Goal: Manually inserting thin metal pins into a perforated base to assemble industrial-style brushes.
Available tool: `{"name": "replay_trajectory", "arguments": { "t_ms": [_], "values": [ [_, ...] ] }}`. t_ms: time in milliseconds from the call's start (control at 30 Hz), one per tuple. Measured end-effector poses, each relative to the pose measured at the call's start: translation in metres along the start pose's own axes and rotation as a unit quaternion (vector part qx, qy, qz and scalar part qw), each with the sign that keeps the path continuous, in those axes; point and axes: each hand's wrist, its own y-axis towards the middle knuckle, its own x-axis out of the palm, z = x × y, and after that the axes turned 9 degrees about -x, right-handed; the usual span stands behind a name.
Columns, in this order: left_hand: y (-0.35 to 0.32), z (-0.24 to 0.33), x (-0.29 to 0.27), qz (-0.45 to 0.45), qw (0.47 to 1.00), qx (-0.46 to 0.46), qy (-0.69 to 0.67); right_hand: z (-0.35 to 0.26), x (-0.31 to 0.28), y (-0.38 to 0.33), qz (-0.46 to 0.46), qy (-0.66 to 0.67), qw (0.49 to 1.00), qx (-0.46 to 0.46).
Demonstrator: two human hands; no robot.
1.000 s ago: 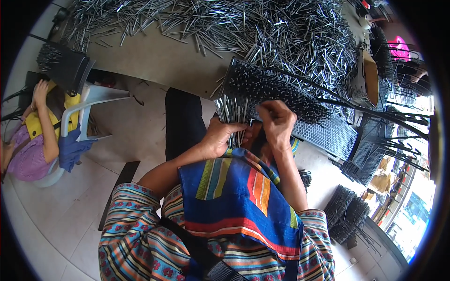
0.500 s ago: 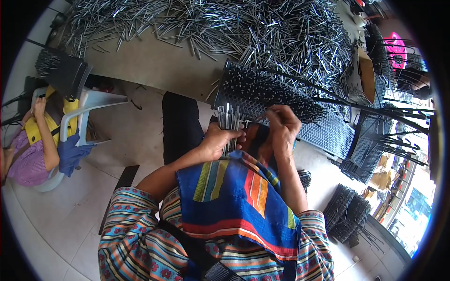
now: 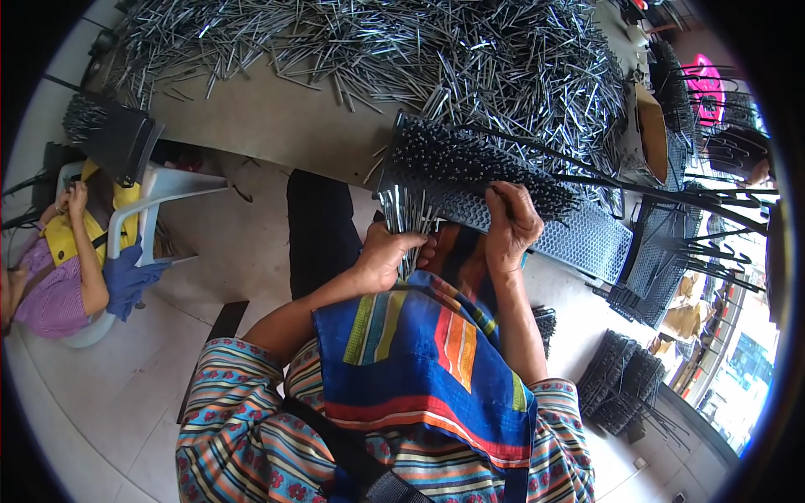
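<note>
My left hand (image 3: 387,254) is wrapped round a bundle of thin grey metal strips (image 3: 405,210), which stand upright out of the fist just below the panel's left end. A dark perforated panel (image 3: 579,247) with honeycomb-like holes lies slantwise at the table edge. Its far part bristles with densely set strips (image 3: 470,163); bare holes show along the near side. Over that near side, at the border of the set strips, my right hand (image 3: 515,228) is closed in a pinch. Whatever its fingertips hold is too small to make out.
Loose metal strips (image 3: 377,50) are heaped across the table (image 3: 251,117). Long dark rods (image 3: 671,198) reach out from the right. At the left, another person (image 3: 71,285) sits on a pale plastic chair (image 3: 151,201) near a second bristled panel (image 3: 117,138). Bristled stacks (image 3: 620,381) stand on the floor.
My right hand has moved slightly right and turned, its fingers now higher against the set strips. The bundle in my left hand leans and fans a little more to the left.
</note>
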Motion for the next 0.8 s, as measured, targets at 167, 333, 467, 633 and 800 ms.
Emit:
{"name": "replay_trajectory", "arguments": {
  "t_ms": [167, 333, 467, 633, 800],
  "values": [
    [0.001, -0.004, -0.003, -0.012, 1.0, 0.01, 0.002, -0.003, 0.007, 0.002, -0.022, -0.047, 0.998, -0.032],
    [0.001, -0.004, -0.002, -0.01, 1.0, 0.01, -0.009, -0.001, 0.011, -0.002, -0.061, -0.089, 0.993, -0.046],
    [0.0, -0.003, 0.002, -0.008, 1.0, 0.009, -0.014, -0.004, 0.01, -0.003, -0.043, -0.109, 0.993, -0.024],
    [0.0, -0.002, 0.002, -0.02, 1.0, 0.019, -0.015, -0.006, 0.009, 0.017, -0.126, -0.187, 0.969, -0.103],
    [-0.004, 0.001, 0.005, -0.044, 0.998, 0.01, -0.051, -0.011, 0.004, 0.014, -0.213, -0.288, 0.911, -0.204]
  ]
}}
